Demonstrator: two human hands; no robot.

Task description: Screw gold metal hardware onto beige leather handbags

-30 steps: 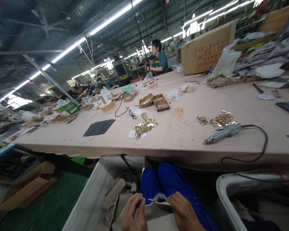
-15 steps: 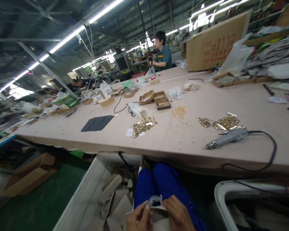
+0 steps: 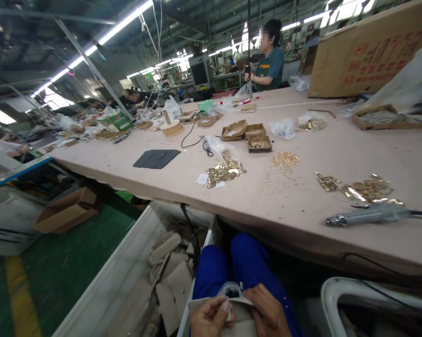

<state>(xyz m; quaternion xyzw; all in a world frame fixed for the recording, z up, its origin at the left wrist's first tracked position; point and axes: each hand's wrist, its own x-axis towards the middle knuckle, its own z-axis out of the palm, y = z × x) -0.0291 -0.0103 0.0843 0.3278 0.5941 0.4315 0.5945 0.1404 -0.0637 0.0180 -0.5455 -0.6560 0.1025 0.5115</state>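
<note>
Low in the view, over my lap, is a beige handbag [image 3: 239, 329] with a curved handle [image 3: 231, 289] that looks wrapped in clear plastic. My left hand [image 3: 209, 319] is closed on the bag's near left edge, thumb and fingers pinched together, a small whitish bit showing at the fingertips. On the other side my right hand [image 3: 269, 311] grips the bag's right edge, its fingers curled over the top. The lower part of the bag is cut off by the frame. Left of my knees, a white bin [image 3: 102, 285] holds several similar beige bags [image 3: 174, 290].
On the table [image 3: 204, 201] lie gold metal plates [image 3: 221, 174], tiny gold pieces [image 3: 284, 160], more gold fittings [image 3: 367, 188] and a grey electric screwdriver [image 3: 368, 215]. A white-rimmed container [image 3: 340, 285] stands at my right. Across the table is a co-worker [image 3: 269, 65].
My view has turned left, so the table's things sit further right. Both hands stay on the handbag; the left fingertips have shifted slightly, with the whitish bit now showing.
</note>
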